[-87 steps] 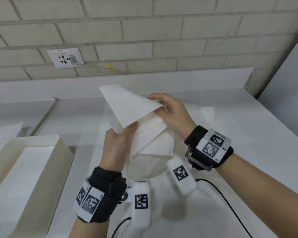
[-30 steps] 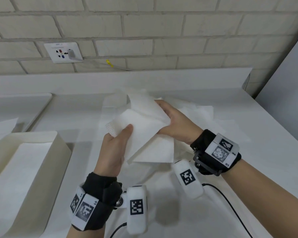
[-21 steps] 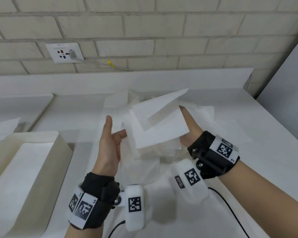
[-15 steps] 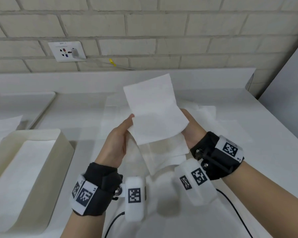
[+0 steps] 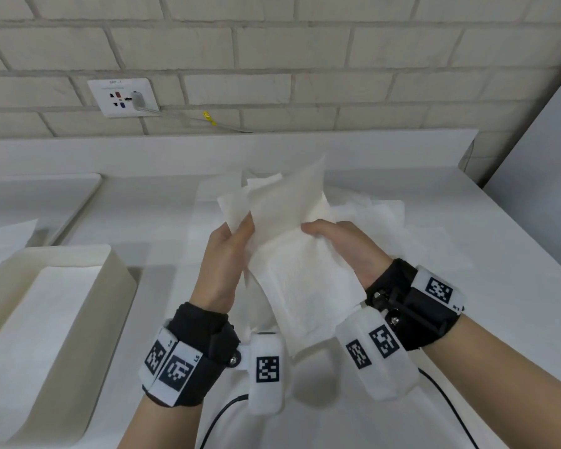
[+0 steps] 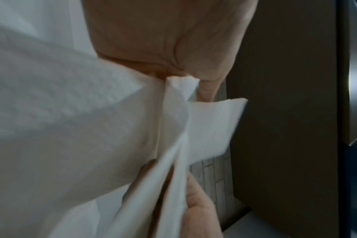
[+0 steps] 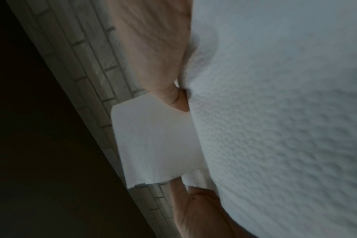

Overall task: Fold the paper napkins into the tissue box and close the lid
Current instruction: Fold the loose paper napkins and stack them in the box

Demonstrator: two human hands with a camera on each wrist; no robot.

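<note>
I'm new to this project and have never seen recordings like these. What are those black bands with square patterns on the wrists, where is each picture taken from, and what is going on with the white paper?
No machine here: a person works with two bare hands. Each wrist wears a black band with white coded tags that carries a small camera. The large picture comes from a camera on the person's head, looking down. The two dim close-ups come from the wrist cameras, looking along each hand.

Both the left hand and the right hand grip one white paper napkin in the air over a white counter. More loose white napkins lie behind it. At the left stands an open cream tissue box with flat white paper inside. A white wall socket sits on the brick wall.
</note>
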